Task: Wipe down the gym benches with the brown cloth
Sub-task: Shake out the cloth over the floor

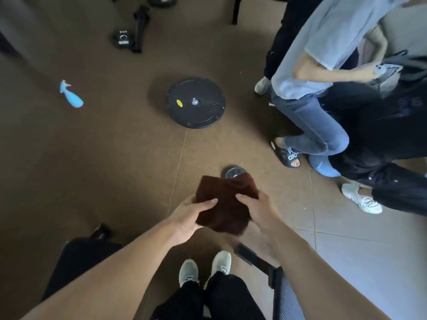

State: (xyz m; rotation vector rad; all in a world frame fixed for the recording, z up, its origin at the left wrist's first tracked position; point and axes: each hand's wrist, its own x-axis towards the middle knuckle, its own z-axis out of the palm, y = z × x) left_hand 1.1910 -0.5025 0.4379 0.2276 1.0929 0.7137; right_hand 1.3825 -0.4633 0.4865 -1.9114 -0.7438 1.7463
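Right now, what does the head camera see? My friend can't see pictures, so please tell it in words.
Both hands, left hand and right hand, hold a folded brown cloth above a brown gym floor. A blue spray bottle and a round black balance board lie on the floor, and other people stand at the right.

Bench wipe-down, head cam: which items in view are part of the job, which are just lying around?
Job:
- brown cloth, held by the left hand and right hand
- possibly the blue spray bottle, lying on the floor

Lying about:
- round black disc
- small round item behind the cloth
- black gear at the top
- bystanders on the right
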